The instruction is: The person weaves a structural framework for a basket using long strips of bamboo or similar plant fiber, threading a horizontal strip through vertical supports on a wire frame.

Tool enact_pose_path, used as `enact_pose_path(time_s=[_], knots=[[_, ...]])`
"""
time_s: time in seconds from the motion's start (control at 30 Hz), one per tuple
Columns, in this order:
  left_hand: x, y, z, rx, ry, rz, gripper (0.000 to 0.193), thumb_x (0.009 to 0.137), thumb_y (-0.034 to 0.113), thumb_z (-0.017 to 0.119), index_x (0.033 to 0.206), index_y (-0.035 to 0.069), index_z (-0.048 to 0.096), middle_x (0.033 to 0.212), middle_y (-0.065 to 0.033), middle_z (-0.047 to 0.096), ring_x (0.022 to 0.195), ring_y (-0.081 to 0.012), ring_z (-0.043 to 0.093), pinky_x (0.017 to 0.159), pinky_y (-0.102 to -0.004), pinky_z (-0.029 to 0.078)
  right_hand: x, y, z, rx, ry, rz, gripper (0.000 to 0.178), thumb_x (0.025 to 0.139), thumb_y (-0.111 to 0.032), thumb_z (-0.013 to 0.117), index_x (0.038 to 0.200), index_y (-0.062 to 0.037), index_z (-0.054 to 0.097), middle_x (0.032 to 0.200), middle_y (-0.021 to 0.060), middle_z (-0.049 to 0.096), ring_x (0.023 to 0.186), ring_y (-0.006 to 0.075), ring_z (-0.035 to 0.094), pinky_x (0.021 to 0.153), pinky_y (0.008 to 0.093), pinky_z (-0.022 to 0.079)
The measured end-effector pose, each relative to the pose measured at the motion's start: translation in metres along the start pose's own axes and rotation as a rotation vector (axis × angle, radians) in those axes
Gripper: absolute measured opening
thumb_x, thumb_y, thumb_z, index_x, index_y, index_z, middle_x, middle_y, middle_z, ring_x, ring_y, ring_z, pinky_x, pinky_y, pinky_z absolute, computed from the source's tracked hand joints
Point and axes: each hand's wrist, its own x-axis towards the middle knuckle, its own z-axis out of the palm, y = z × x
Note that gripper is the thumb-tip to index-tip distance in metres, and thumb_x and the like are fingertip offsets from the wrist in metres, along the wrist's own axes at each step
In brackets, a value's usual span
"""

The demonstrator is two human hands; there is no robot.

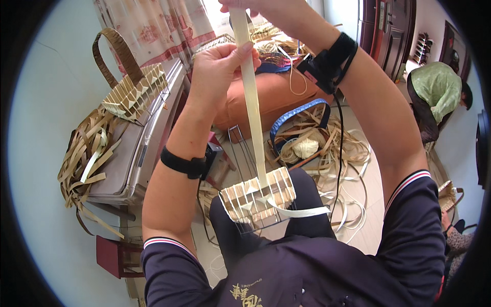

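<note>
A long pale flat weaving strip (252, 97) rises from a small part-woven basket (232, 200) lying across my knees. Thumb and fingers of my left hand (220, 64) pinch the strip partway up. My right hand (266, 6), cut off by the top edge, is closed round the strip's upper end. Just below that hand a dark pointed thing shows beside the strip; I cannot make out what it is. The basket has a thin dark wire frame, brown bands and pale woven rows. A second loose white strip (302, 211) sticks out of it to the right.
At left, a finished-looking handled basket (135, 92) and brown strips (89, 148) rest on a grey table (135, 148). Ahead are an orange seat (286, 102), a blue-handled basket (296, 120) with cord, and tangled strips (348, 153). Two people (437, 89) are at right. A cable hangs from my right wrist.
</note>
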Motion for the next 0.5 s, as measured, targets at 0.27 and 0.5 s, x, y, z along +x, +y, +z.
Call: enact_pose_path(time_s=[0.27,0.5], knots=[[-0.046,-0.045,0.02,-0.005,-0.159,0.086,0.052,0.098,0.0,0.062,0.14,0.003,0.031,0.118,-0.0196,0.068,0.091,-0.0216,0.074,0.084,-0.0342,0.062,-0.005,0.015,0.003,0.201,0.144,-0.062,0.023,0.097,-0.018,0.068,0.084,-0.0001,0.075,0.071,0.0022,0.069,0.064,0.0071,0.058,0.06,0.025,0.046],[-0.099,-0.126,-0.013,-0.085,-0.504,-0.291,0.031,0.105,0.008,0.056,0.135,-0.001,0.052,0.116,-0.0126,0.07,0.102,-0.0192,0.072,0.095,-0.0325,0.058,-0.01,0.027,0.01,0.288,0.239,-0.064,0.026,0.097,-0.02,0.068,0.083,0.0005,0.074,0.07,0.0026,0.068,0.062,0.0084,0.058,0.059,0.0246,0.047]])
